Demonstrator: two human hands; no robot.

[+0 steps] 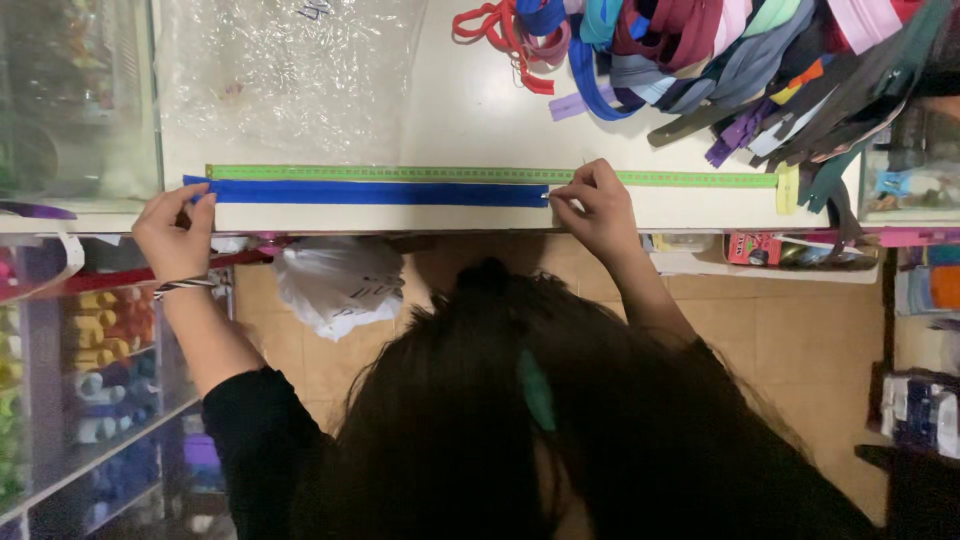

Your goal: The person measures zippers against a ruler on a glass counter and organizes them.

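You are at the measuring step: the blue zipper (365, 192) lies flat across the middle of the frame on the white desk (480, 100), stretched just below and alongside the green measuring tape (660, 178). Your left hand (175, 232) has its grip pinched on the zipper's end at centre left, and your right hand (592, 205) pinches the other end near the centre. The next move likely calls for keeping the zipper taut and parallel to the tape, well clear of the heap of coloured zippers (720, 60) at upper right.
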